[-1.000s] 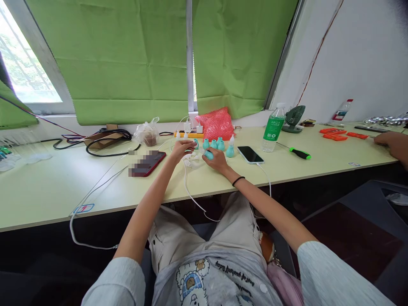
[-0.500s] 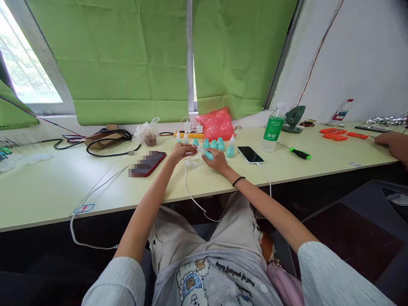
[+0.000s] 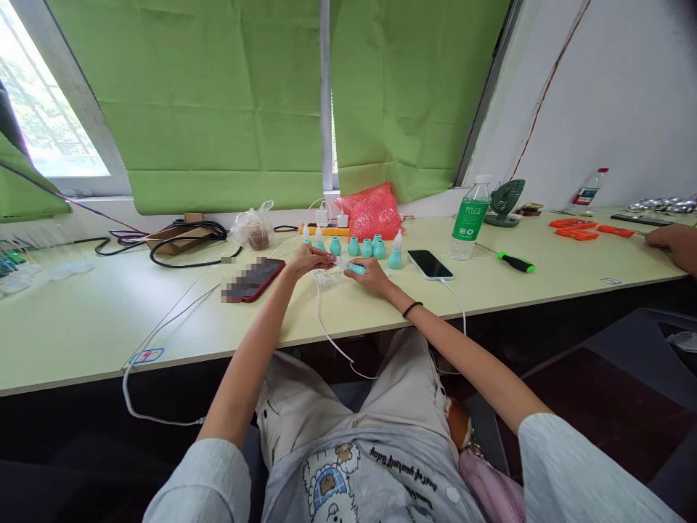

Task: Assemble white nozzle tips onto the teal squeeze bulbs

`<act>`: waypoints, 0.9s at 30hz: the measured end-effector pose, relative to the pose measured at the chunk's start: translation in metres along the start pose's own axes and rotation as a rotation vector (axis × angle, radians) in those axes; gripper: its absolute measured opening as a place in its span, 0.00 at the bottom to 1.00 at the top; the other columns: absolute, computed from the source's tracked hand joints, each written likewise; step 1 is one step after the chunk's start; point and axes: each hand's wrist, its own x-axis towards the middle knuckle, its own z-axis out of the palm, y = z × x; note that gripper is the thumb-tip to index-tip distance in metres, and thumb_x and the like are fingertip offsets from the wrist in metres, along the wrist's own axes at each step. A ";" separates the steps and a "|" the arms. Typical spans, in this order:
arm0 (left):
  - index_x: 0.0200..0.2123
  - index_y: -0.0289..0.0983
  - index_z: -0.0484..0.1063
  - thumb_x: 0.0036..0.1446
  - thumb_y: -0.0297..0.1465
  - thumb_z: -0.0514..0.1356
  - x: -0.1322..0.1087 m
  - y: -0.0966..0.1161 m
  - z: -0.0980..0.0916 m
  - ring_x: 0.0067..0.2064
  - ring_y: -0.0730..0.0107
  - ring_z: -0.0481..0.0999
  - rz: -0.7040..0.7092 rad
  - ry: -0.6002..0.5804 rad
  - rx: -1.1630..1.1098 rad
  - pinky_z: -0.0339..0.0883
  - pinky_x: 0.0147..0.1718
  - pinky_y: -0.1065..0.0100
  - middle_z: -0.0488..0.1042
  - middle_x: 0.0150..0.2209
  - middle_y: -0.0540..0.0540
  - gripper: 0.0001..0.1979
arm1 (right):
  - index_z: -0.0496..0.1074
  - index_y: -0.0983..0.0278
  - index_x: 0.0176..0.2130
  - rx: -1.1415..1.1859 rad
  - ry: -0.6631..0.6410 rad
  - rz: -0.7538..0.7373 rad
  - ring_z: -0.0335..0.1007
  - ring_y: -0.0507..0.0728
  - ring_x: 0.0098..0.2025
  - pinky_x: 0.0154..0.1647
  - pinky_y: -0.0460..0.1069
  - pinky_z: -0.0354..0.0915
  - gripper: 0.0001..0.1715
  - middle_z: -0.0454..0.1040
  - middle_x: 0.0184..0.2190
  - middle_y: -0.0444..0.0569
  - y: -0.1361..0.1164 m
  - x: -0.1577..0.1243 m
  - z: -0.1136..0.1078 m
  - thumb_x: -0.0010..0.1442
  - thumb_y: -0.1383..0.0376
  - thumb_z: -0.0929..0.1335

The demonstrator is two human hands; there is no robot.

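Your right hand [image 3: 375, 276] rests on the surface [image 3: 81, 319], fingers curled around a teal bulb [image 3: 356, 269]. The bulb lies on its side, just ahead of your body and near the middle of the surface.

Your left hand [image 3: 309, 259] sits just left of it, knuckles up and fingers bent down over a small heap of white parts [image 3: 329, 277]. Can't tell whether it actually pinches one: too small, and the fingers hide it. The two hands are near each other but not touching.

Just behind your hands is a row of teal bulbs [image 3: 366, 248], standing upright. At its right end is a bulb with a white nozzle [image 3: 396, 256]. Two more white nozzles [image 3: 306, 234] stand at the left end.

A white cable [image 3: 322, 319] runs from between your hands over the near edge of the surface.

- Left: red phone [image 3: 253, 279], lying flat.
- Right: black phone [image 3: 430, 264], lying flat with a cable plugged in.
- Further right: green-label water bottle [image 3: 468, 220], upright; small green fan [image 3: 505, 200]; green-handled screwdriver [image 3: 515, 261].
- Back: red bubble-wrap bag [image 3: 370, 211]; clear plastic bag [image 3: 253, 229]; black cables [image 3: 185, 236].
- Far right edge: another person's hand [image 3: 672, 243] on the surface, near some orange parts [image 3: 577, 229].
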 end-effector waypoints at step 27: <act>0.37 0.29 0.72 0.48 0.44 0.54 0.006 -0.007 0.025 0.29 0.74 0.72 0.229 0.215 0.301 0.67 0.31 0.69 0.74 0.32 0.41 0.24 | 0.68 0.67 0.30 0.507 0.058 0.243 0.64 0.51 0.26 0.26 0.45 0.61 0.21 0.69 0.25 0.47 0.007 0.015 -0.004 0.48 0.51 0.62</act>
